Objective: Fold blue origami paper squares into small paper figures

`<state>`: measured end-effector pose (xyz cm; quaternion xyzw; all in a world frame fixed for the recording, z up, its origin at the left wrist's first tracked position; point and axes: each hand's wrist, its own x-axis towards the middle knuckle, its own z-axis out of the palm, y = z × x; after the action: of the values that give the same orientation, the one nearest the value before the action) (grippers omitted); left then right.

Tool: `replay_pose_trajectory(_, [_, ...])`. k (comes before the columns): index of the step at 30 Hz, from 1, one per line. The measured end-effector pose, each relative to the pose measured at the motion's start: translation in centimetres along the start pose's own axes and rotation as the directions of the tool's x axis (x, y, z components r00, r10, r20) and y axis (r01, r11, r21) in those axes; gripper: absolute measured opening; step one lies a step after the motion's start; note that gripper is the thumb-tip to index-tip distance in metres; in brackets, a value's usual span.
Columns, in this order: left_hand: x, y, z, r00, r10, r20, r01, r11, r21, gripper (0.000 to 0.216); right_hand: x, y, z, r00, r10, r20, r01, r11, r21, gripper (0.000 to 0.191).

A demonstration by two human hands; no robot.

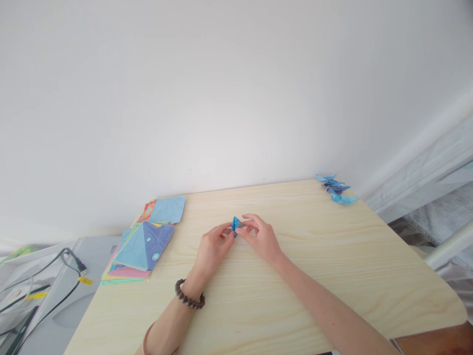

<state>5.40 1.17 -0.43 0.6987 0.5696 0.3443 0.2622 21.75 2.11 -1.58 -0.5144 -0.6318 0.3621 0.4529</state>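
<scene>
The person's forearms, left and right, reach in from the lower edge and converge. The left hand has its knuckles outward, thumb and index finger curved into a pinch. The right hand faces it, thumb and fingers bent inward, the uppermost finger raised and arched. The fingertips of both hands meet close together, the wrists well apart.

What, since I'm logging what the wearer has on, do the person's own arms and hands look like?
The left hand and right hand are bare, and no sleeves show. The left wrist wears a bracelet of round, dark brown beads; farther up is a thin reddish-brown band. The right forearm shows a small dark spot.
</scene>
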Motion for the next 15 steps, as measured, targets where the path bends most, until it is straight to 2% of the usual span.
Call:
replay_pose_trajectory(3, [-0.01,0.15,0.25,0.996,-0.034,-0.081,0.034,0.999,0.001,0.027,-0.24,-0.04,0.47,0.992,-0.039,-0.12,0.032,0.998,-0.059,0.035])
replay_pose_trajectory(5, [-0.02,0.31,0.32,0.995,-0.043,-0.095,0.041,0.999,-0.018,0.026,-0.37,-0.03,0.71,0.985,-0.079,-0.153,0.064,0.993,-0.098,0.032])
replay_pose_trajectory(9, [-0.05,0.69,0.25,0.997,-0.048,-0.054,0.045,0.997,-0.063,0.028,-0.5,-0.13,0.85,0.99,-0.124,-0.06,0.121,0.992,-0.045,0.022])
replay_pose_trajectory(13, [-0.19,0.85,0.18,0.997,-0.075,0.002,0.075,0.994,-0.085,0.045,-0.51,-0.31,0.77,0.992,-0.123,0.0,0.123,0.992,0.029,0.024])
replay_pose_trajectory(15, [-0.26,0.82,0.19,0.997,-0.072,0.023,0.073,0.994,-0.08,0.047,-0.51,-0.39,0.72,0.992,-0.128,0.021,0.127,0.991,0.039,0.026])
